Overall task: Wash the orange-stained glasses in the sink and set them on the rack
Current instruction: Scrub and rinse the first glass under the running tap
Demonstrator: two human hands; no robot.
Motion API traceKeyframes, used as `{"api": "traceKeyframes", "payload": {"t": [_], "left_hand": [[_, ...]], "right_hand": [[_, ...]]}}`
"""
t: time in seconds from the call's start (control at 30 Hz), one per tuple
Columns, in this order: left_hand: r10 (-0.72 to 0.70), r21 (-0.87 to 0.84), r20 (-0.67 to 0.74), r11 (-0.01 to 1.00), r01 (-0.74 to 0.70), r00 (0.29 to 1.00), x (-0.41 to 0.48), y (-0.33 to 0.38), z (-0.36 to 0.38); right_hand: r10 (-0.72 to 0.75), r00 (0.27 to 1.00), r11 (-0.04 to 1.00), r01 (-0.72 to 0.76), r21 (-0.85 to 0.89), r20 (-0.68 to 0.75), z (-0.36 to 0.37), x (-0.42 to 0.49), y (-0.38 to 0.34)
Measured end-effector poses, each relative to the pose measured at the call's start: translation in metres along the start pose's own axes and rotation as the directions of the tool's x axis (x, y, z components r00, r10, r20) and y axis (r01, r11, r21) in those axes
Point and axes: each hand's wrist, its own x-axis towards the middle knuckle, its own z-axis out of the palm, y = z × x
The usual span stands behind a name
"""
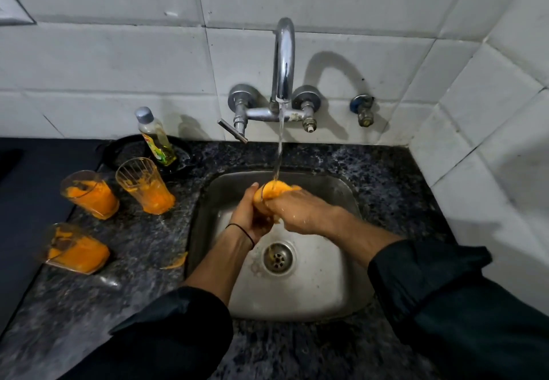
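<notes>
Over the sink (341,260), the left hand (248,216) holds a glass (274,190) with its fingers curled round it. The right hand (300,213) wraps its fingers over the other side. The glass is smeared thick with orange and sits right under the water (279,148) from the tap (284,61). Three more glasses (145,185), orange too, are on the counter (142,240) left of the sink.

Grey-capped bottle (154,137) of yellow liquid, speckled counter (371,159), white wall tiles (118,61), small valve (363,110)
</notes>
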Motion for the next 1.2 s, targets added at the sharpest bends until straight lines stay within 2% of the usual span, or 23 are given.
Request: {"api": "traceKeyframes", "payload": {"t": [0.03, 0.07, 0.1, 0.13, 0.2, 0.27, 0.3, 0.37, 0.43, 0.47, 0.5, 0.6, 0.67, 0.73, 0.8, 0.9, 0.93, 1.0, 1.07, 1.13, 1.2], "left_hand": [[-0.027, 0.016, -0.010, 1.000, 0.027, 1.000, 0.000, 0.000, 0.002], [-0.037, 0.009, -0.028, 0.999, 0.037, 0.999, 0.000, -0.001, 0.002], [-0.038, -0.041, -0.030, 0.998, 0.037, 0.999, 0.001, -0.002, 0.002], [-0.020, -0.111, -0.017, 0.994, 0.018, 1.000, 0.002, -0.004, 0.000], [0.048, -0.245, 0.000, 0.968, -0.046, 0.999, 0.001, -0.007, -0.004], [0.111, -0.280, -0.001, 0.954, -0.107, 0.994, 0.001, -0.013, -0.006], [0.125, -0.272, -0.013, 0.954, -0.124, 0.992, 0.000, -0.016, -0.006], [0.121, -0.252, -0.039, 0.959, -0.127, 0.992, 0.000, -0.020, -0.006], [0.074, -0.224, -0.028, 0.971, -0.079, 0.997, 0.000, -0.019, -0.005], [0.054, -0.209, -0.024, 0.976, -0.058, 0.998, 0.000, -0.019, -0.005], [0.043, -0.222, -0.007, 0.974, -0.044, 0.999, -0.001, -0.018, -0.004], [0.102, -0.368, -0.012, 0.925, -0.099, 0.995, -0.006, -0.021, -0.002], [0.144, -0.393, -0.014, 0.909, -0.138, 0.989, -0.007, -0.026, -0.003], [0.147, -0.364, -0.052, 0.919, -0.155, 0.988, -0.009, -0.033, -0.003], [0.123, -0.325, -0.093, 0.934, -0.147, 0.988, -0.012, -0.034, -0.001], [0.090, -0.224, -0.094, 0.968, -0.110, 0.991, -0.014, -0.033, 0.002], [0.093, -0.238, -0.072, 0.965, -0.108, 0.993, -0.014, -0.032, 0.003], [0.114, -0.368, -0.007, 0.923, -0.109, 0.993, -0.014, -0.031, 0.001], [0.152, -0.457, 0.056, 0.882, -0.110, 0.987, -0.017, -0.027, 0.002], [0.172, -0.436, 0.052, 0.890, -0.132, 0.984, -0.014, -0.026, 0.007], [0.141, -0.341, -0.028, 0.929, -0.142, 0.990, -0.008, -0.024, 0.011]], "right_hand": [[-0.054, 0.997, 0.983, 0.063, -0.175, 0.053, -0.001, 0.003, 0.007], [-0.105, 0.992, 0.961, 0.118, -0.251, 0.065, -0.004, 0.005, 0.012], [-0.103, 0.992, 0.966, 0.118, -0.229, 0.076, -0.007, 0.006, 0.013], [-0.092, 0.994, 0.979, 0.102, -0.177, 0.061, -0.009, 0.007, 0.012], [-0.015, 1.000, 0.998, 0.016, 0.068, -0.021, -0.013, 0.005, 0.003], [0.110, 0.986, 0.944, -0.064, 0.324, -0.126, -0.010, 0.004, -0.004], [0.164, 0.979, 0.905, -0.102, 0.412, -0.117, -0.011, 0.004, -0.006], [0.070, 0.995, 0.943, -0.042, 0.329, -0.072, -0.011, 0.003, -0.005], [-0.071, 0.995, 0.997, 0.068, 0.037, 0.065, -0.017, 0.000, 0.001], [-0.119, 0.985, 0.986, 0.132, -0.104, 0.122, -0.016, 0.001, 0.005], [-0.124, 0.983, 0.980, 0.142, -0.136, 0.136, -0.014, 0.001, 0.009], [-0.009, 1.000, 0.977, 0.008, 0.211, 0.004, 0.000, -0.001, 0.008], [0.061, 0.986, 0.943, -0.005, 0.333, -0.156, 0.014, 0.000, 0.008], [0.054, 0.967, 0.921, 0.048, 0.386, -0.249, 0.017, 0.000, 0.013], [-0.063, 0.976, 0.946, 0.125, 0.299, -0.208, 0.011, -0.002, 0.021], [-0.196, 0.978, 0.975, 0.202, -0.090, 0.077, -0.002, -0.003, 0.032], [-0.198, 0.974, 0.968, 0.212, -0.134, 0.110, -0.003, -0.002, 0.034], [-0.127, 0.991, 0.992, 0.128, -0.015, 0.041, 0.000, -0.001, 0.034], [-0.010, 0.996, 0.958, 0.033, 0.284, -0.083, 0.004, 0.002, 0.031], [0.079, 0.975, 0.884, 0.027, 0.467, -0.206, 0.004, 0.003, 0.023], [0.046, 0.963, 0.889, 0.082, 0.450, -0.267, -0.003, 0.002, 0.020]]}}
